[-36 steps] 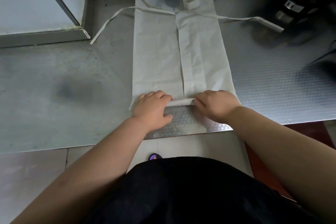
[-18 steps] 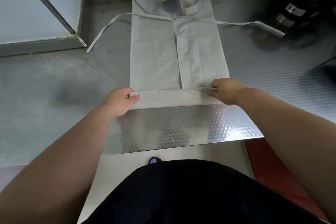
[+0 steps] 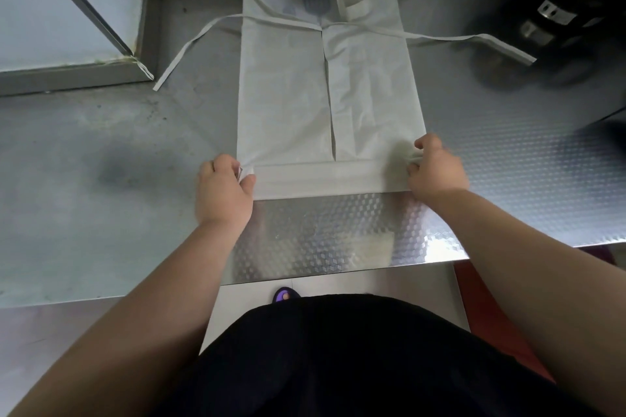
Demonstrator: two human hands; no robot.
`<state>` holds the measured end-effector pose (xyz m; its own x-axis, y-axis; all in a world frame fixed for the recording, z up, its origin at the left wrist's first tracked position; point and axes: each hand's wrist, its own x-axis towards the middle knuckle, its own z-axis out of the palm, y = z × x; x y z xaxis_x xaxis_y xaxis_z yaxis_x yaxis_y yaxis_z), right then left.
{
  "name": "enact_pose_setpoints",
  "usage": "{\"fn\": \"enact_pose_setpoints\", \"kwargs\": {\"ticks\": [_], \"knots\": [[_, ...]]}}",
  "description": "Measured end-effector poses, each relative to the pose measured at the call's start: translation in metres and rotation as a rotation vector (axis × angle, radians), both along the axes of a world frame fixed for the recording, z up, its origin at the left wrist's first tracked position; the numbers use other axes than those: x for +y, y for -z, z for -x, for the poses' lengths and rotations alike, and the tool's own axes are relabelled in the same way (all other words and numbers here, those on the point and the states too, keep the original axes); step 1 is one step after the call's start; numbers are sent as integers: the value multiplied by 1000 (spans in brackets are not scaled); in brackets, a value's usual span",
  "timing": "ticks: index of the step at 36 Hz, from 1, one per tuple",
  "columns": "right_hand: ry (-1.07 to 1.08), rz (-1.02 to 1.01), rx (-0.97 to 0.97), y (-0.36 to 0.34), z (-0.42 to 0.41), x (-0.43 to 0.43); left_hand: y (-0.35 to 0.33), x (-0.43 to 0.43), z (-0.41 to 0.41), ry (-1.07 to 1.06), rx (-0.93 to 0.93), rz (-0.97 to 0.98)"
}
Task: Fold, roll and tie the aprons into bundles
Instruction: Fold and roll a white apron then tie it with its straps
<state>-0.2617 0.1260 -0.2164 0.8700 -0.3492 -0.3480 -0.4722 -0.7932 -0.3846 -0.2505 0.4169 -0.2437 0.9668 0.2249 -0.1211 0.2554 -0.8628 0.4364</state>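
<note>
The pale apron (image 3: 288, 95) lies flat along the middle of the steel worktop (image 3: 84, 196). It is folded lengthways into a long strip that runs from the far edge, where its bib end is heaped, toward the near edge. Its near end is turned over into a flat folded band (image 3: 325, 179) lying across the strip, well back from the worktop's near edge. The left hand (image 3: 223, 193) pinches the left end of that band between thumb and curled fingers, knuckles up. The right hand (image 3: 437, 169) is clamped on the right end, where the cloth bunches under its fingers; that corner is blurred, so the exact grip is hard to read.

A second ago both hands sat close together at the middle of the hem, fingers laid over a thin first turn. Half a second ago they had parted to the two ends. They hold those ends now, with the band wider than that first turn and the right corner newly puckered.

One waist tie (image 3: 189, 47) trails toward the far left corner and the other tie (image 3: 474, 39) stretches toward the far right, both lying much as before. A blurred black object (image 3: 542, 17) sits at the far right corner. Below the near edge a purple slipper (image 3: 286, 294) shows above the person's black clothing (image 3: 338, 366)
</note>
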Motion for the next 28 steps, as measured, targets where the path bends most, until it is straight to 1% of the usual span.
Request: {"fn": "enact_pose_setpoints", "kwargs": {"ticks": [1, 3, 4, 5, 6, 7, 9, 12, 14, 16, 19, 22, 28], "knots": [[-35, 94, -4, 0, 1, 4, -2, -3, 2, 56, -71, -62], [-156, 331, -41, 0, 4, 11, -6, -12, 6, 290, -211, -162], [-244, 426, -57, 0, 5, 14, -7, -17, 9, 421, -235, -178], [-350, 485, -58, 0, 5, 16, -6, -19, 11, 536, -238, -173], [-453, 503, -54, 3, 6, 17, -4, -20, 12, 606, -225, -157], [-525, 495, -47, 5, 7, 17, -2, -20, 13, 630, -202, -136], [-558, 432, -39, 9, 10, 17, 2, -20, 16, 612, -153, -110], [-570, 399, 15, 11, 18, 11, 5, -18, 19, 629, -135, -158], [-596, 394, 76, 13, 21, 8, 1, -17, 18, 634, -45, -184], [-595, 371, 84, 13, 21, 7, -2, -14, 16, 624, 21, -203], [-575, 323, 90, 15, 23, 7, 1, -12, 20, 626, 72, -227], [-562, 326, 102, 18, 34, 7, 4, -12, 32, 619, 97, -220], [-568, 337, 77, 21, 61, 4, 3, -11, 64, 602, 70, -197]]}}
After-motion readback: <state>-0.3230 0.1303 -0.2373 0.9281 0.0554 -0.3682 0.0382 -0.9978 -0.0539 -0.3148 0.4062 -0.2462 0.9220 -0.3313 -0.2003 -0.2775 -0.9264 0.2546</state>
